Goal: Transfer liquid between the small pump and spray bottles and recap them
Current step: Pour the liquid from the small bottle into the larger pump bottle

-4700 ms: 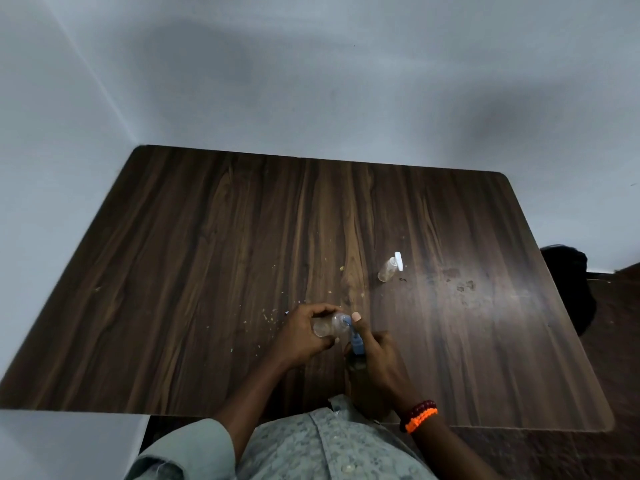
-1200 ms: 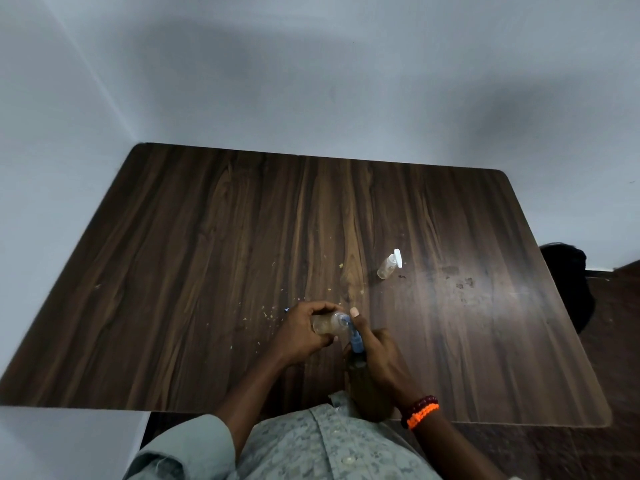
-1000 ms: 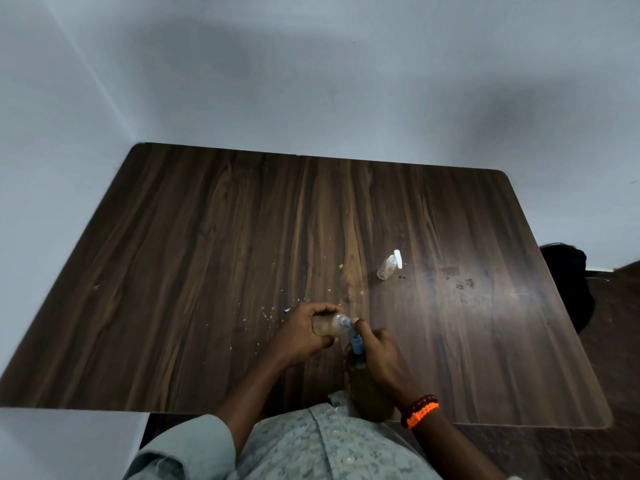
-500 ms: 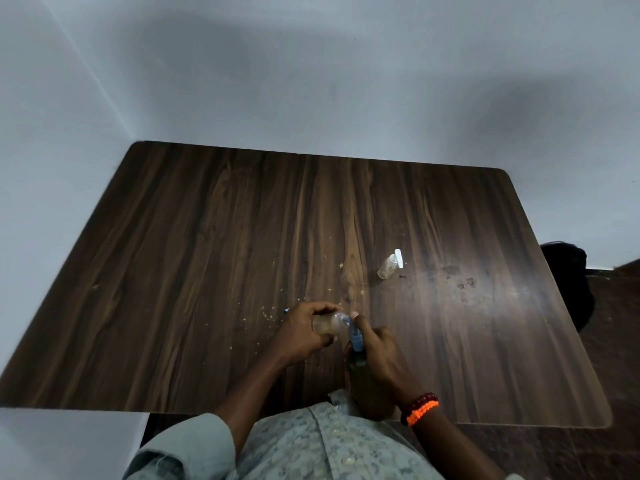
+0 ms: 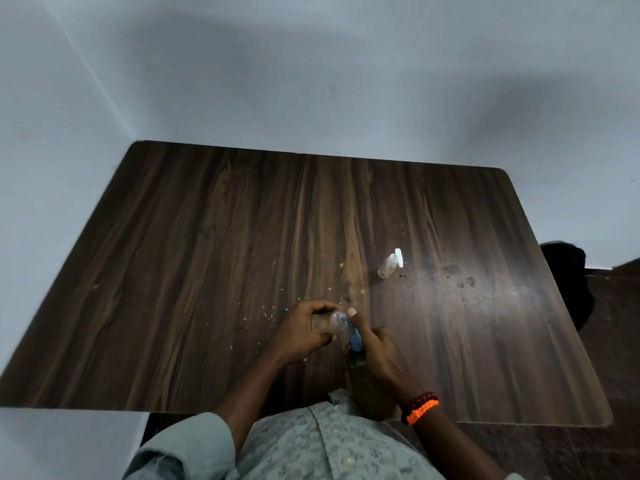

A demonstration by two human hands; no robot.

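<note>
1. Head view, hands: the left hand [image 5: 304, 332] curls round a small clear plastic bottle with pale amber liquid [image 5: 327, 323], held on its side just above the dark wood-grain table [image 5: 207, 254], near the near edge at centre. The right hand [image 5: 379, 355] grips a dark bottle topped by a blue spray head [image 5: 355, 337], its forefinger raised over the head. The blue nozzle sits right at the clear bottle's mouth.

2. Head view, the rest: a second small clear bottle with a white pump top [image 5: 390, 264] stands capped, farther off and to the right, well apart from both hands. Pale crumbs [image 5: 266, 311] lie scattered left of the hands, and dried stains [image 5: 464, 282] mark the table to the right.

3. The step in hand looks like spraying liquid from the dark bottle into the clear one. To do it well, keep the nozzle squarely in the mouth, tip the clear bottle's mouth slightly upward so nothing runs back out, and press in short strokes.

4. Writing: no brand, label or lettering can be read on any bottle; the dark bottle's body is mostly hidden by the right hand, so a label there may be out of sight.
</note>
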